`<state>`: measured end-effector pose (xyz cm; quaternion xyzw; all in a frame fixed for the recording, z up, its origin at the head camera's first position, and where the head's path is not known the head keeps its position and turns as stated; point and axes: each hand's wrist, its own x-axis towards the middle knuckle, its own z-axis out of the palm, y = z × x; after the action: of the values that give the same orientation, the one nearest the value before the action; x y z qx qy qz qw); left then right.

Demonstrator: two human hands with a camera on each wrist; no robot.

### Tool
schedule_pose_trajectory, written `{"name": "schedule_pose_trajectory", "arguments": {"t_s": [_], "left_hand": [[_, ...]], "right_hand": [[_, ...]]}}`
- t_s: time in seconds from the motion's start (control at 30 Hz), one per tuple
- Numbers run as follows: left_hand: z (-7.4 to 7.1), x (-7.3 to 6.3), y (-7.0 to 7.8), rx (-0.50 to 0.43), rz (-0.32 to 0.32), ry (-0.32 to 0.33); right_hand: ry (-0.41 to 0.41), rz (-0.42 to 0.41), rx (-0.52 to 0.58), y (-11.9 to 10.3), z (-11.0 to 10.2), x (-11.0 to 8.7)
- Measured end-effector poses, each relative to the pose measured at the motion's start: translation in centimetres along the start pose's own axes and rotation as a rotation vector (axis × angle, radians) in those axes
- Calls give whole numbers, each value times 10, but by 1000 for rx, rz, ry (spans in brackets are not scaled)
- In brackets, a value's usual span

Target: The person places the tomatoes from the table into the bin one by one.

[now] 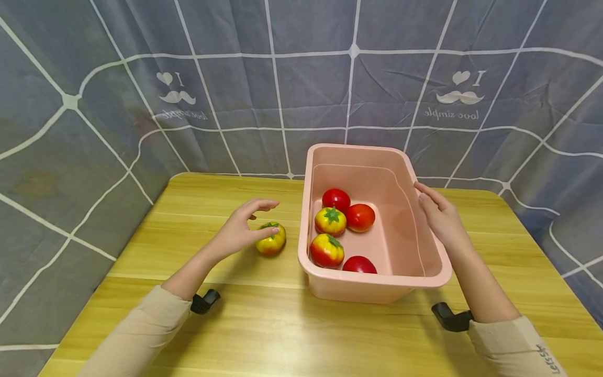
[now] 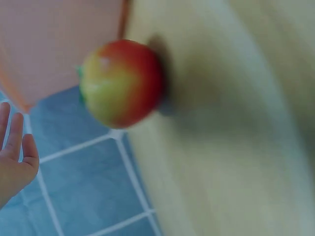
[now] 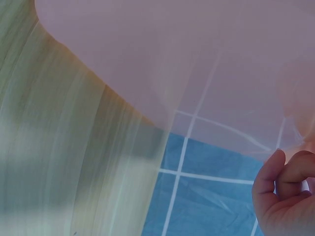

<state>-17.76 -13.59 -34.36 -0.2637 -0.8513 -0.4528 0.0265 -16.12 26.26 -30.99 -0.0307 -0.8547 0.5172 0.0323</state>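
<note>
A yellow-and-red tomato (image 1: 270, 246) with a green leafy top sits on the table, left of the pink plastic bin (image 1: 348, 278). My left hand (image 1: 242, 228) hovers over this tomato with fingers spread, its thumb overlapping the fruit in the head view. In the left wrist view, the tomato (image 2: 123, 83) appears apart from the left hand (image 2: 17, 162). My right hand (image 1: 440, 217) grips the bin's right rim; the right wrist view shows its curled fingers (image 3: 270, 172) at the edge. Inside the bin lie two yellow-and-red tomatoes (image 1: 331, 222) and three plain red ones (image 1: 360, 218).
The wood-grain table (image 1: 264, 324) extends around the bin on both sides and in front. Behind it hangs a grey curtain (image 1: 311, 94) with white lines, close to the table's back edge. Black wrist mounts (image 1: 205, 301) stick out near both sleeves.
</note>
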Motion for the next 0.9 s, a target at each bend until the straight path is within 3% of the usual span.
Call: {"name": "schedule_pose_trajectory", "arguments": {"t_s": [0.27, 0.47, 0.67, 0.9], "left_hand": [[-3, -8, -34, -48, -104, -23], [-4, -14, -43, -58, -157, -72], [3, -17, -63, -100, -193, -137], [7, -16, -68, -150, -238, -170]], "right_hand": [[-3, -2, 14, -1, 0, 0], [-10, -9, 18, -2, 0, -1], [-4, -5, -3, -2, 0, -2], [3, -9, 0, 0, 0, -1]]}}
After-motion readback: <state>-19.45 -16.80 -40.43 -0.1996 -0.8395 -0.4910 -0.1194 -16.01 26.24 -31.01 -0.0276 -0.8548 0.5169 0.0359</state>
